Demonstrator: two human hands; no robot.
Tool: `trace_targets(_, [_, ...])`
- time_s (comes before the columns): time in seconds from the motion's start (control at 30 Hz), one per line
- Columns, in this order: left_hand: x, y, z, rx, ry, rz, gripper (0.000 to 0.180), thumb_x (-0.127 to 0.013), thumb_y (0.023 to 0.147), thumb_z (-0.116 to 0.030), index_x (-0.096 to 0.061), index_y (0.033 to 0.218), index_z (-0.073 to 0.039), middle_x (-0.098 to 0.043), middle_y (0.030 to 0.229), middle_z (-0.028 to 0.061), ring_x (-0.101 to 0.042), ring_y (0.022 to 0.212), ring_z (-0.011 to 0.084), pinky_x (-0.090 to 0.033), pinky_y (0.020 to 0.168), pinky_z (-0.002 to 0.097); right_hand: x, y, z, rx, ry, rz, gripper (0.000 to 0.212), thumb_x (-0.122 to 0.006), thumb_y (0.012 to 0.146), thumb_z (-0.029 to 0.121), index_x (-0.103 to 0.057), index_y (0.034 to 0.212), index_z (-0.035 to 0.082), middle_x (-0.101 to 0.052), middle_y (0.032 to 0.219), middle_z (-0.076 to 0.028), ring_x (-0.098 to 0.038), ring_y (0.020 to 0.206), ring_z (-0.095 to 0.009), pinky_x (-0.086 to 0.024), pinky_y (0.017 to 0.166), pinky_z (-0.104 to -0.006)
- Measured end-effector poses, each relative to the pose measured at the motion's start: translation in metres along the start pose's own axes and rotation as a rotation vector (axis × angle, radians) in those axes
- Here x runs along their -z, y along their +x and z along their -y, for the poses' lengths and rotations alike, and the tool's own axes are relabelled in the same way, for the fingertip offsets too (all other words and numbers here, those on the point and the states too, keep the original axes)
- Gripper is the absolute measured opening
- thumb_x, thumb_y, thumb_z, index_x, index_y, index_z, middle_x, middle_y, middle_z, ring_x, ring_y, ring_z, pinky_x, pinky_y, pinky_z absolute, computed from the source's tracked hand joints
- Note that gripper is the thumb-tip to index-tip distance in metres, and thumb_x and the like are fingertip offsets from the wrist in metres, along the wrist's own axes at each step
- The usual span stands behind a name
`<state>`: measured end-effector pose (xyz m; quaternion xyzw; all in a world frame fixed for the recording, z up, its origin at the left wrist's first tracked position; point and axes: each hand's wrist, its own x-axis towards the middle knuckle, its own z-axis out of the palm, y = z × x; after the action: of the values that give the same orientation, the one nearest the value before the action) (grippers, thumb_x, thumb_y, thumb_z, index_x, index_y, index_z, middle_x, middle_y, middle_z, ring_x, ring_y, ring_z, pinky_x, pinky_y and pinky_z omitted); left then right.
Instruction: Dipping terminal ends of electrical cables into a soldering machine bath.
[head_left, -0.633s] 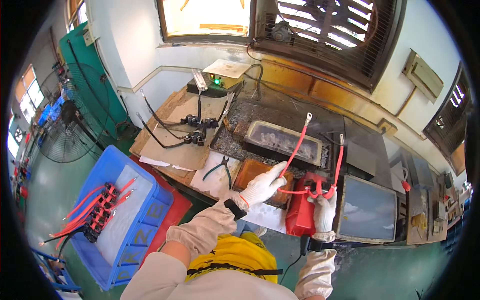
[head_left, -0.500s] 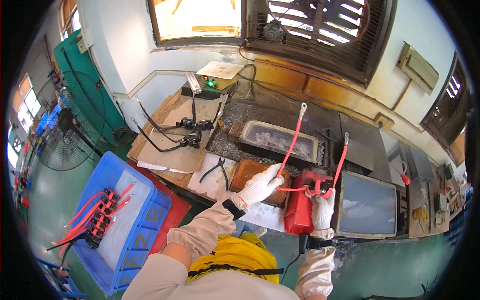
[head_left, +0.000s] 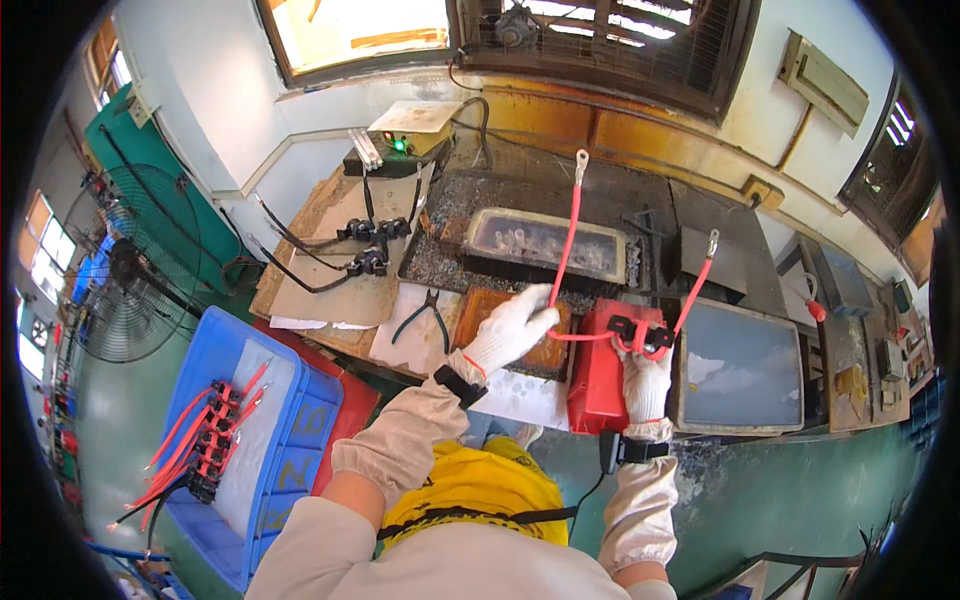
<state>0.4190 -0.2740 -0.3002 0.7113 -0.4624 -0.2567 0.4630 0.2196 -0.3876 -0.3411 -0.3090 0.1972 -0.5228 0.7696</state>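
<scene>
My left hand (head_left: 513, 326), in a white glove, is closed round a thick red cable (head_left: 568, 240) that rises upright to a bare metal ring lug. From there the cable runs right to a small black coil part (head_left: 632, 332), wound with the same red cable. My right hand (head_left: 647, 385), also gloved, grips that part from below, its fingers partly hidden. The cable's other end slants up right to a second metal lug (head_left: 713, 242). Right under the coil part stands a red box (head_left: 597, 385), beside my right hand.
Ahead lies a rectangular pot (head_left: 548, 247) with a pale rim. A grey-topped tray (head_left: 742, 365) sits at right, pliers (head_left: 430, 315) on paper at left. Black-cabled parts (head_left: 365, 245) rest on cardboard. A blue crate (head_left: 310, 420) holds several red-cabled parts; a fan (head_left: 130, 265) stands beyond.
The right hand has raised and turned the coil part, so more of its black body shows above the red box. The left hand still grips the cable, slightly farther left. The whole view has shifted.
</scene>
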Motion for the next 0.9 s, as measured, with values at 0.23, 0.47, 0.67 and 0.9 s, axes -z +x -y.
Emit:
trace_targets(0.23, [-0.011, -0.001, -0.048, -0.495, 0.298, -0.37, 0.027, -0.062, 0.079, -0.016, -0.057, 0.105, -0.009, -0.057, 0.087, 0.0108, -0.059, 0.075, 0.0275, -0.049, 0.066, 0.0363, 0.006, 0.001, -0.002, 0.023, 0.032, 0.071, 0.061, -0.04, 0.078, -0.016, -0.029, 0.134, 0.007, -0.044, 0.126, -0.013, -0.048, 0.114, -0.029, -0.047, 0.091, -0.0534])
trace_targets(0.47, [-0.05, 0.013, -0.072, -0.382, 0.434, -0.042, 0.034, -0.057, 0.081, -0.035, -0.057, 0.104, -0.009, -0.055, 0.094, 0.0142, -0.058, 0.088, 0.0329, -0.048, 0.078, 0.0421, 0.02, 0.0, -0.007, 0.014, -0.072, 0.028, 0.061, -0.046, 0.08, -0.011, -0.03, 0.135, 0.009, -0.045, 0.127, -0.013, -0.053, 0.108, -0.027, -0.051, 0.086, -0.0423])
trace_targets(0.67, [-0.052, 0.034, -0.06, -0.252, 0.397, 0.215, 0.041, -0.056, 0.078, -0.038, -0.058, 0.098, -0.002, -0.06, 0.093, 0.02, -0.059, 0.088, 0.036, -0.047, 0.078, 0.0444, 0.019, 0.0, -0.012, -0.027, -0.094, 0.048, 0.058, -0.044, 0.08, -0.01, -0.031, 0.134, 0.008, -0.045, 0.128, -0.013, -0.049, 0.113, -0.028, -0.045, 0.094, -0.0445])
trace_targets(0.9, [-0.068, 0.048, -0.061, -0.252, 0.244, 0.309, 0.045, -0.061, 0.07, -0.038, -0.058, 0.087, 0.003, -0.061, 0.085, 0.0249, -0.06, 0.082, 0.04, -0.046, 0.071, 0.0454, 0.036, 0.01, -0.003, -0.006, -0.161, 0.008, 0.055, -0.044, 0.079, -0.01, -0.035, 0.131, 0.004, -0.044, 0.13, -0.015, -0.047, 0.117, -0.028, -0.043, 0.097, -0.0451])
